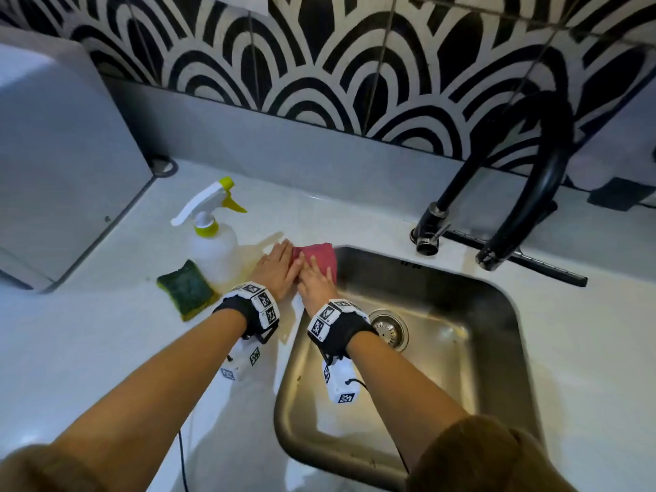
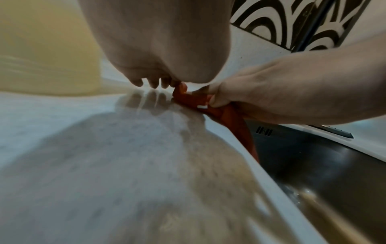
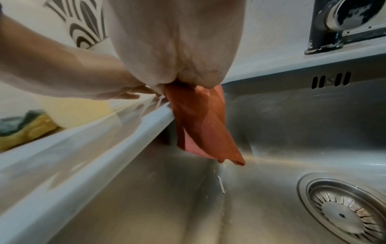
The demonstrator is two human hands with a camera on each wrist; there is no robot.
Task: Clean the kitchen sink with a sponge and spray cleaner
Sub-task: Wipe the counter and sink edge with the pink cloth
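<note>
A red cloth (image 1: 321,255) lies over the far left corner of the steel sink (image 1: 479,367). Part of the cloth (image 3: 200,122) hangs down inside the basin. My left hand (image 1: 280,266) lies flat with straight fingers, touching the cloth's left edge and the counter. My right hand (image 1: 316,278) presses flat on the cloth, its thumb (image 2: 215,100) down on the fabric. A green and yellow sponge (image 1: 186,287) rests on the counter left of my hands. Beside it stands the spray bottle (image 1: 213,246), white with a yellow nozzle. Neither hand touches the sponge or the bottle.
A black faucet (image 1: 532,193) arches over the sink's back right, with a black bar (image 1: 532,261) lying behind the rim. The drain strainer (image 1: 388,328) sits in the basin floor. A white appliance (image 1: 60,154) stands at the far left, and a patterned tile wall runs behind.
</note>
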